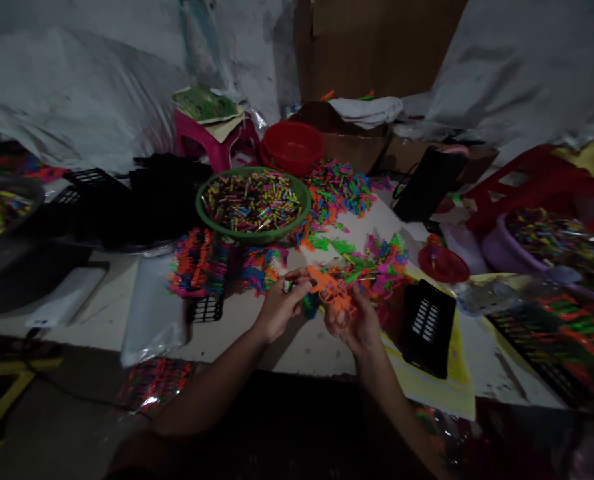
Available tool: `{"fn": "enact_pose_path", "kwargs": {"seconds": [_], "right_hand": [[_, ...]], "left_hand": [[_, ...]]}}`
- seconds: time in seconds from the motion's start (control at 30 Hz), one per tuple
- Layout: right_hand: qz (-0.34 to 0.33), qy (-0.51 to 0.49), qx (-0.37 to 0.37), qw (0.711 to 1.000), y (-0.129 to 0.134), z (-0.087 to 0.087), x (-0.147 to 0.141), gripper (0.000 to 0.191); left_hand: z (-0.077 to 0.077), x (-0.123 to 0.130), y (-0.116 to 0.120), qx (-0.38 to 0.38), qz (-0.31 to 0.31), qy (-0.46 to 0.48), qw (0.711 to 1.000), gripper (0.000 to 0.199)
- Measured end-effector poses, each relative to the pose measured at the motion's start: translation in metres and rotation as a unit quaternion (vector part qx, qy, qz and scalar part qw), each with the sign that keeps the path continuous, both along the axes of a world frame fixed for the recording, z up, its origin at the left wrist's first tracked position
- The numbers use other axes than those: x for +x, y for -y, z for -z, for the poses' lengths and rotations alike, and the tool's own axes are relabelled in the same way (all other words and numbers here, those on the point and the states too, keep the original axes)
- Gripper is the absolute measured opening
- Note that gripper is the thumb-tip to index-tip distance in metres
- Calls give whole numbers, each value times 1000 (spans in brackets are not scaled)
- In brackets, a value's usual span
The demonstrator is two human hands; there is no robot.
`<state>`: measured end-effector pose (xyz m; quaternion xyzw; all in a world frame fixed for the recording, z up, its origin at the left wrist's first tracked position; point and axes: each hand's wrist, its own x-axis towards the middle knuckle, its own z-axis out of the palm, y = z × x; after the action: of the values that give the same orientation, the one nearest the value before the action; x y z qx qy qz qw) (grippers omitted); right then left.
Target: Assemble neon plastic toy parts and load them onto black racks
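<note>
In the head view, the right hand [354, 323] is holding a cluster of orange plastic gun-shaped pieces [329, 287] over the near middle of the table [307, 350], its fingers curling around the near right part. The left hand [279, 307] is gripping a small green-and-white cylinder [287, 285] in bent fingers, while its thumb and fingertips are meeting the left end of the orange cluster.

As for progress, a dense bank of orange, pink and blue plastic pieces [199, 263] is lying on a black slotted plastic tray [207, 309] at left, so some of the work is seemingly done. Much appears to be remaining: a loose heap of multicoloured plastic pieces [379, 263] is spreading just beyond the hands, and a round green plastic basin [254, 236] is holding many small cylinders. Whether the held pieces are finished, I cannot tell.

For moving, a strip of table surface is showing between the hands and the near edge. A stack of clear plastic sheets [154, 307] is bounding the left and overhanging that edge; a black rectangular plastic tray [429, 327] on a yellow sheet [451, 390] is limiting the right. The basin and heap are crowding the far side.
</note>
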<state>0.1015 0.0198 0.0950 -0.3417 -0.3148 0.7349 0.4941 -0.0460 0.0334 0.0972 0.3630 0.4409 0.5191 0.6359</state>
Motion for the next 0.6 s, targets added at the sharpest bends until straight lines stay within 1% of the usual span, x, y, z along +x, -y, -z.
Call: {"fn": "enact_pose_path", "kwargs": {"seconds": [0.03, 0.07, 0.13, 0.17, 0.23, 0.3, 0.37, 0.4, 0.47, 0.5, 0.53, 0.6], "right_hand": [[-31, 12, -9, 999, 3, 3, -3, 46], [-47, 25, -13, 998, 5, 5, -4, 45], [-34, 58, 2, 998, 6, 10, -2, 41], [-21, 80, 18, 996, 5, 10, 0, 39], [-9, 138, 65, 988, 2, 10, 3, 33], [-35, 199, 114, 973, -1, 8, 1, 24], [-57, 230, 150, 960, -1, 6, -5, 18], [-57, 231, 160, 958, 0, 6, -8, 17], [-61, 230, 172, 956, 4, 6, -13, 17], [-64, 234, 178, 954, 5, 5, -15, 18], [-70, 243, 187, 949, 6, 4, -16, 19], [-80, 261, 210, 939, 6, 0, -18, 22]], "left_hand": [[-5, -2, 0, 5, -7, -5, 1000, 45], [-8, -5, 0, 6, -15, -15, 1000, 42], [-11, -10, 2, -1, -26, -35, 999, 38], [-11, -12, 4, -3, -30, -43, 999, 37], [-8, -14, 8, -1, -18, -59, 998, 36], [-4, -15, 11, 9, 7, -72, 997, 35], [0, -15, 14, 6, 18, -79, 997, 34], [1, -16, 14, -2, 5, -78, 997, 34], [0, -20, 16, -16, -47, -67, 997, 33], [-2, -23, 16, -14, -73, -62, 995, 32], [-5, -26, 16, -3, -85, -62, 994, 32], [-13, -33, 16, 32, -68, -75, 994, 32]]}}
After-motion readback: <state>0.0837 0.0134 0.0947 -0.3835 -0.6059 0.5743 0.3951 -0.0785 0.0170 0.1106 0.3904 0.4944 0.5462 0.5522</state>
